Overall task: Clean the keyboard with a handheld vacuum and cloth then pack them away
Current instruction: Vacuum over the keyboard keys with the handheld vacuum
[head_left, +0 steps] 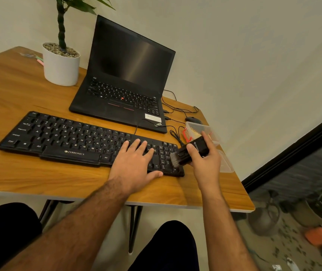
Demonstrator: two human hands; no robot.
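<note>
Your left hand [134,163] lies flat, fingers spread, on the keyboard [74,137] to pin it to the surface [19,94]. Your right hand [205,159] grips the vacuum [191,151], brush angled onto the right-end keys. The cloth perhaps sits in the tub [205,130] behind.

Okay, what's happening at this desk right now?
A person seated at a wooden desk is cleaning a black full-size keyboard. The left hand lies flat on the keys near the right end, steadying it. The right hand grips a small black handheld vacuum, its brush tip at the number pad. A clear plastic container sits just behind, beside an open black laptop.
</note>
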